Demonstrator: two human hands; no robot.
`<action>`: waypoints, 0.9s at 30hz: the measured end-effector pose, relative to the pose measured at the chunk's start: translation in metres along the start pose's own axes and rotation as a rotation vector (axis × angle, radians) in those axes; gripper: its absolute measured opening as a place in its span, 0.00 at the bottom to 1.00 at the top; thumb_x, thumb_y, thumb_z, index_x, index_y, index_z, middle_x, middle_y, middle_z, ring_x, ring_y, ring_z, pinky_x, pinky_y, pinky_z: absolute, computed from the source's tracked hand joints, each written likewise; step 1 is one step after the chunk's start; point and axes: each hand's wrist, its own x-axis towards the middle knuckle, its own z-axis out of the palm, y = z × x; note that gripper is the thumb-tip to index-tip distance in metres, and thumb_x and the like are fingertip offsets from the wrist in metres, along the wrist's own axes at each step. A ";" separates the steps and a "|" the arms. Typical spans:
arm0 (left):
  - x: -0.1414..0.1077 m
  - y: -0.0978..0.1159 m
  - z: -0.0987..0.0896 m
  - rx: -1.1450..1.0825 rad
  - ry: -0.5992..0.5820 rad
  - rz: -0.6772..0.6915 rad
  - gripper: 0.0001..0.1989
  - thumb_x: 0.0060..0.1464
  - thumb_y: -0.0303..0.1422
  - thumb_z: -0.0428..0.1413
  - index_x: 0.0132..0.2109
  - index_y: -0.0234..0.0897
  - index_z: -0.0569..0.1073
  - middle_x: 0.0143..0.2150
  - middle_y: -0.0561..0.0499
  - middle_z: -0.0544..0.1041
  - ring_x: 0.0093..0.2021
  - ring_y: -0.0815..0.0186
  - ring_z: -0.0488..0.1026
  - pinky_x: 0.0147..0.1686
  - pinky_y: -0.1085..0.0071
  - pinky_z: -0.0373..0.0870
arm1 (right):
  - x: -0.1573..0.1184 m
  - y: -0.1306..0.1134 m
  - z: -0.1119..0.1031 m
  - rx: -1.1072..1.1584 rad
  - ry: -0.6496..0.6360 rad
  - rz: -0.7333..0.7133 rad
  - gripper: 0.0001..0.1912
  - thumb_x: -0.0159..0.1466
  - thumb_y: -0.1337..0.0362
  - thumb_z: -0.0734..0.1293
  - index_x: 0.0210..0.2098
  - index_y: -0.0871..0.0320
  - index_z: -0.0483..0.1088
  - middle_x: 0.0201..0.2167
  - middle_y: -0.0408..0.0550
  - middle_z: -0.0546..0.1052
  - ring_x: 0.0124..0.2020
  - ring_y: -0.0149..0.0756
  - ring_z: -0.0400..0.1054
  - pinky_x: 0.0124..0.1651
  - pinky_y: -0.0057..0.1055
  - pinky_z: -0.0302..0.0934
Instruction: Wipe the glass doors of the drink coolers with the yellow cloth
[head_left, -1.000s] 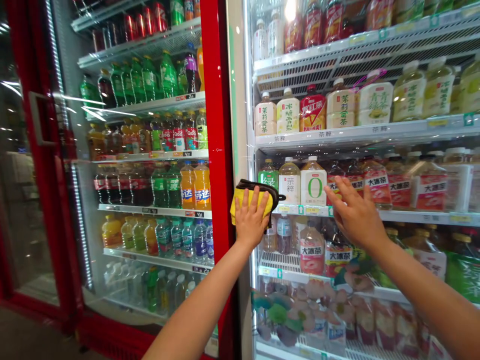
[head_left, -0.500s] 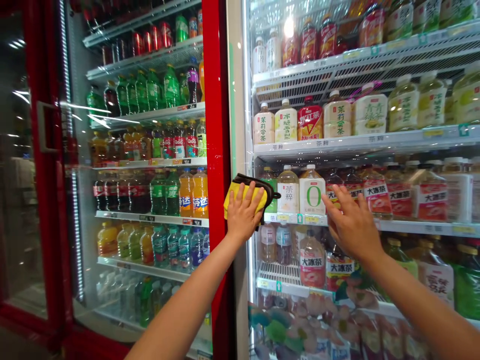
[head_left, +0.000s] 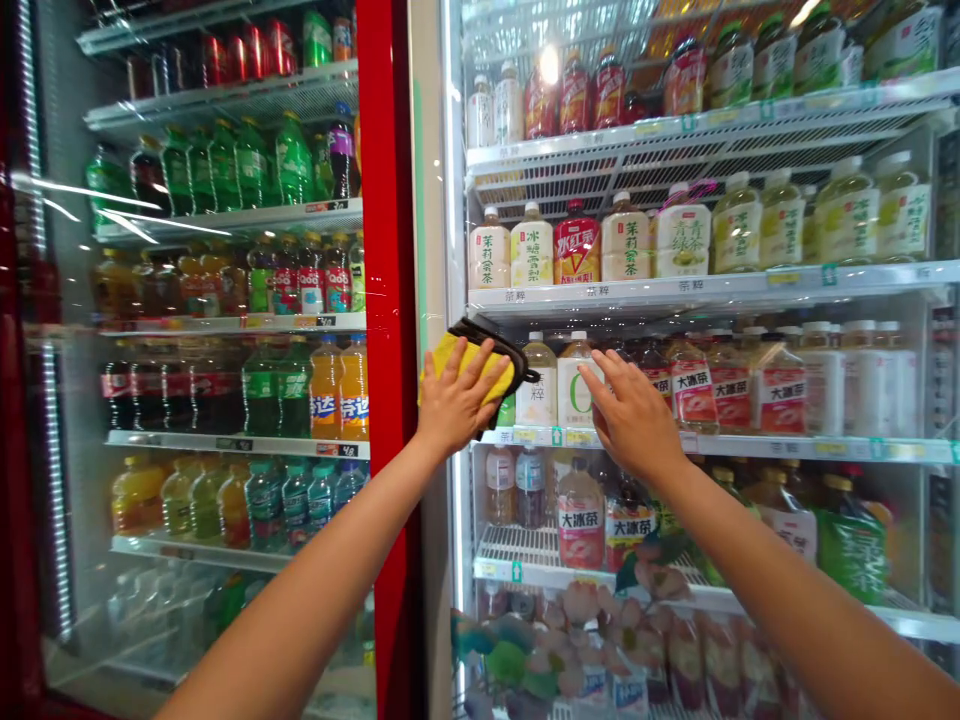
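A folded yellow cleaning cloth (head_left: 433, 372) with a dark edge and a small loop lies against the glass door, near the door's left side. My left hand (head_left: 459, 392) presses it there, palm flat and fingers spread. To its right, my right hand (head_left: 628, 410) is open and holds nothing, its fingers raised close to the glass. Whether those fingertips touch the pane I cannot tell. Behind the hands, inside the cooler, stand a white-labelled bottle with a green 0 (head_left: 574, 385) and a tea bottle (head_left: 535, 375).
A red cooler frame (head_left: 390, 300) rises left of the pale door edge (head_left: 429, 250). Shelves of bottled drinks fill both coolers, such as green bottles (head_left: 251, 165) on the left. Flower shapes (head_left: 525, 660) show low on the right glass.
The view has turned right, so the coolers sit further left in it. My right hand has come closer to my left hand. The cloth stays under my left hand.
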 end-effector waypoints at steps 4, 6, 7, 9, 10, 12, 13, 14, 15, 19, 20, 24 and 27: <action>0.037 0.002 -0.003 -0.020 0.167 -0.381 0.31 0.67 0.40 0.49 0.74 0.50 0.55 0.78 0.50 0.50 0.78 0.43 0.41 0.70 0.29 0.34 | -0.003 0.011 0.001 0.034 0.011 -0.038 0.29 0.67 0.72 0.61 0.68 0.61 0.63 0.71 0.59 0.64 0.73 0.47 0.54 0.72 0.50 0.54; 0.052 0.022 -0.001 -0.034 0.215 -0.469 0.32 0.67 0.40 0.49 0.75 0.48 0.54 0.78 0.49 0.49 0.78 0.41 0.40 0.70 0.28 0.34 | -0.002 0.011 0.001 0.056 0.021 -0.022 0.30 0.67 0.73 0.61 0.68 0.59 0.62 0.71 0.58 0.64 0.73 0.47 0.54 0.72 0.51 0.54; 0.052 0.032 0.000 -0.037 0.219 -0.453 0.32 0.67 0.40 0.49 0.75 0.48 0.53 0.78 0.49 0.48 0.78 0.41 0.40 0.70 0.28 0.33 | -0.002 0.010 0.000 0.068 0.020 -0.018 0.30 0.67 0.73 0.61 0.69 0.59 0.62 0.71 0.58 0.64 0.74 0.47 0.53 0.72 0.52 0.54; 0.037 0.045 0.005 -0.037 0.181 -0.305 0.33 0.66 0.40 0.50 0.75 0.50 0.54 0.78 0.51 0.49 0.78 0.44 0.40 0.71 0.31 0.32 | -0.005 0.011 -0.002 0.085 0.015 -0.023 0.30 0.67 0.73 0.61 0.68 0.59 0.63 0.71 0.58 0.64 0.74 0.47 0.53 0.73 0.52 0.53; 0.024 0.047 0.007 -0.037 0.146 -0.198 0.33 0.65 0.41 0.52 0.75 0.52 0.54 0.78 0.52 0.50 0.78 0.46 0.39 0.72 0.33 0.31 | -0.008 0.012 -0.003 0.090 0.012 -0.031 0.29 0.67 0.73 0.61 0.68 0.60 0.64 0.70 0.58 0.64 0.74 0.47 0.53 0.73 0.52 0.53; 0.000 0.040 0.010 -0.042 0.067 -0.016 0.32 0.65 0.40 0.53 0.73 0.55 0.57 0.77 0.54 0.55 0.78 0.49 0.41 0.73 0.37 0.30 | -0.014 0.018 -0.005 0.092 0.006 -0.052 0.29 0.67 0.73 0.60 0.67 0.60 0.64 0.70 0.58 0.65 0.74 0.47 0.53 0.73 0.52 0.53; -0.007 0.036 0.011 -0.045 0.065 -0.015 0.31 0.64 0.40 0.53 0.73 0.55 0.59 0.76 0.54 0.56 0.78 0.49 0.43 0.73 0.38 0.30 | -0.017 0.022 -0.006 0.091 0.005 -0.065 0.30 0.67 0.74 0.60 0.68 0.60 0.64 0.70 0.58 0.65 0.74 0.46 0.52 0.73 0.52 0.53; -0.008 0.032 0.011 -0.050 0.081 -0.060 0.31 0.64 0.40 0.53 0.72 0.54 0.60 0.76 0.54 0.56 0.78 0.48 0.43 0.73 0.38 0.31 | -0.019 0.027 -0.006 0.090 0.006 -0.080 0.30 0.67 0.74 0.59 0.68 0.60 0.63 0.70 0.57 0.65 0.74 0.46 0.52 0.73 0.52 0.54; -0.003 0.031 0.011 -0.057 0.108 -0.129 0.31 0.64 0.40 0.53 0.72 0.53 0.61 0.76 0.53 0.56 0.78 0.47 0.43 0.73 0.37 0.32 | -0.020 0.032 -0.007 0.087 0.007 -0.098 0.30 0.67 0.74 0.59 0.68 0.59 0.63 0.70 0.57 0.65 0.74 0.45 0.52 0.73 0.52 0.54; 0.063 0.052 0.004 -0.108 0.239 -0.398 0.32 0.66 0.39 0.50 0.75 0.48 0.56 0.78 0.50 0.51 0.78 0.41 0.40 0.71 0.30 0.33 | -0.015 0.048 -0.010 0.057 0.043 -0.134 0.27 0.69 0.74 0.57 0.67 0.60 0.65 0.69 0.57 0.68 0.73 0.44 0.55 0.72 0.50 0.56; 0.080 0.062 0.002 -0.122 0.259 -0.410 0.32 0.66 0.40 0.49 0.75 0.48 0.55 0.78 0.51 0.50 0.78 0.41 0.39 0.71 0.30 0.32 | -0.013 0.050 -0.011 0.048 0.056 -0.123 0.27 0.69 0.73 0.57 0.66 0.60 0.66 0.69 0.57 0.68 0.73 0.44 0.55 0.72 0.50 0.56; 0.092 0.093 0.005 -0.112 0.239 -0.222 0.33 0.66 0.40 0.51 0.75 0.50 0.54 0.79 0.53 0.49 0.78 0.44 0.37 0.73 0.35 0.29 | -0.010 0.060 -0.014 0.025 0.089 -0.050 0.27 0.68 0.72 0.59 0.66 0.62 0.66 0.69 0.59 0.67 0.73 0.47 0.55 0.72 0.51 0.54; 0.053 0.093 0.014 -0.081 0.148 0.077 0.35 0.64 0.42 0.55 0.74 0.55 0.55 0.78 0.56 0.52 0.79 0.49 0.37 0.74 0.39 0.27 | -0.018 0.068 -0.016 0.012 0.081 -0.027 0.28 0.68 0.72 0.59 0.67 0.62 0.64 0.70 0.60 0.66 0.73 0.47 0.54 0.73 0.52 0.53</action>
